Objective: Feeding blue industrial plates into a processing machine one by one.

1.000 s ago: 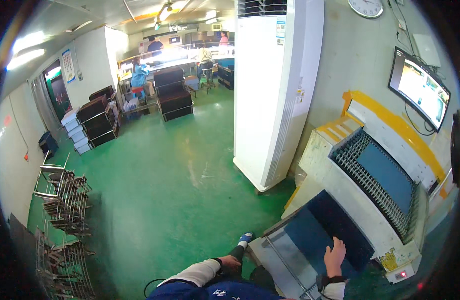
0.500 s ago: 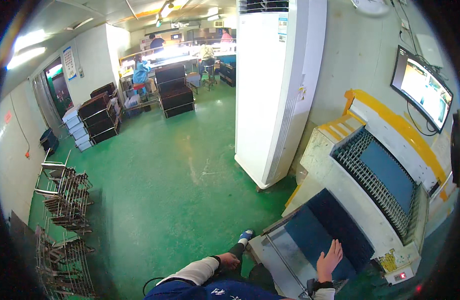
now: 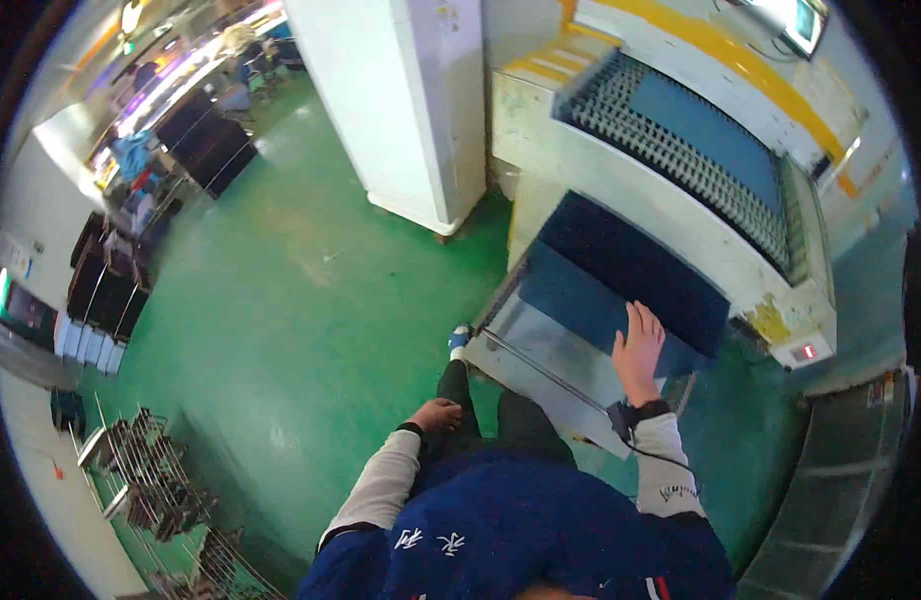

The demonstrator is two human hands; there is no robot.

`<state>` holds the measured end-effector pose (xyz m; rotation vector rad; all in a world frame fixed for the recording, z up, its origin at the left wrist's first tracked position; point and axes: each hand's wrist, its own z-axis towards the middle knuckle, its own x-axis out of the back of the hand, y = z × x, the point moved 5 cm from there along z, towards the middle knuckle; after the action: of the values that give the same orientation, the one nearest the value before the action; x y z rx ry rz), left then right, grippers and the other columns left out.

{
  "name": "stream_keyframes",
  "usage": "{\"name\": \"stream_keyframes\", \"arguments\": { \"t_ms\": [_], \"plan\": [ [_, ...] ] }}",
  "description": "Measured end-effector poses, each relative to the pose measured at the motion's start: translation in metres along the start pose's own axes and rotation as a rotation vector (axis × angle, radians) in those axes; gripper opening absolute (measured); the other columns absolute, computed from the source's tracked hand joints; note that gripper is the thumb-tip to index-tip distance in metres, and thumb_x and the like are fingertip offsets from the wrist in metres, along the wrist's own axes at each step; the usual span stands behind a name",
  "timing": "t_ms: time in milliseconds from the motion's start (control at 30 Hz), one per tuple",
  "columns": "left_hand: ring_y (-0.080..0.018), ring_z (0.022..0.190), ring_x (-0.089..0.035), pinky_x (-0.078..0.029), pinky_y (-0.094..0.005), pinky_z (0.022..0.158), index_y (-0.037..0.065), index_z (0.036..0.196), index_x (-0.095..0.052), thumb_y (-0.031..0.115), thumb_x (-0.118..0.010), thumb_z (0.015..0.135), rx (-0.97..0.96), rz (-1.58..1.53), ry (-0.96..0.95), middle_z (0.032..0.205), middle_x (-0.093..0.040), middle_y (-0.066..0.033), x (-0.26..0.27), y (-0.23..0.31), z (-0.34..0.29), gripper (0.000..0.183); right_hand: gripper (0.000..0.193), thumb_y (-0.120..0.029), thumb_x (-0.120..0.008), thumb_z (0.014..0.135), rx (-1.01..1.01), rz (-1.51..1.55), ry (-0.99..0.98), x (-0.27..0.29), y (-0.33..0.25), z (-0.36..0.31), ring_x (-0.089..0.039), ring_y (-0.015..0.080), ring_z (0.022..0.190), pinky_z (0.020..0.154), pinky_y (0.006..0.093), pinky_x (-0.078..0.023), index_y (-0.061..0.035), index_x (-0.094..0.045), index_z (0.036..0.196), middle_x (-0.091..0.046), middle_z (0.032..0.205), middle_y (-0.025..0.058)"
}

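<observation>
My right hand (image 3: 641, 350) reaches over a rack of dark blue panels, its fingers stretched out against the front blue panel (image 3: 571, 290); it grips nothing. Behind that panel, several more dark panels (image 3: 631, 250) stand packed together, leaning back on the rack's grey base (image 3: 529, 338). A metal rod (image 3: 546, 365) crosses the rack's near side. My left hand (image 3: 439, 414) rests by my left thigh with its fingers curled in, and nothing shows in it.
Beyond the rack, a roller conveyor machine (image 3: 621, 152) carries a flat blue panel (image 3: 706, 140). A tall white cabinet unit (image 3: 396, 110) stands to its left. Metal racks (image 3: 161, 475) stand at the lower left, and a dark slatted panel (image 3: 836, 490) at the right.
My view has turned right and tipped down, bringing the rack and conveyor closer to the middle. My right hand stays at the panels, and my left hand stays by my thigh.
</observation>
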<state>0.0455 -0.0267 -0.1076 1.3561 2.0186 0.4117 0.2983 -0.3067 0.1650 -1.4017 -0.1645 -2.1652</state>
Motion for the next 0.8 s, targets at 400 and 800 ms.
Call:
{"name": "stream_keyframes", "arguments": {
  "t_ms": [400,800],
  "plan": [
    [-0.0174,0.079,-0.060,-0.049,-0.0288,0.065,0.000,0.107,-0.051,0.025,-0.056,0.084,0.020,0.185,0.058,0.093,-0.061,-0.0079,0.005,-0.001,0.002,0.034,0.024,-0.009,-0.064,0.067,-0.014,0.028,-0.067,-0.012,0.023,0.027,-0.051,0.0283,0.085,0.071,0.0396,-0.042,-0.0077,-0.053,0.089,-0.054,0.088,0.0088],
    [-0.0200,0.076,-0.059,-0.049,-0.0303,0.066,-0.002,0.103,-0.052,0.022,-0.055,0.084,-0.038,0.196,0.057,0.091,-0.059,-0.0125,0.010,-0.005,0.006,0.031,0.015,-0.018,-0.062,0.070,-0.032,0.059,-0.185,-0.029,0.044,0.053,-0.056,0.0335,0.073,0.061,0.0450,-0.042,-0.0049,-0.054,0.070,-0.057,0.069,0.0133]
  ]
}}
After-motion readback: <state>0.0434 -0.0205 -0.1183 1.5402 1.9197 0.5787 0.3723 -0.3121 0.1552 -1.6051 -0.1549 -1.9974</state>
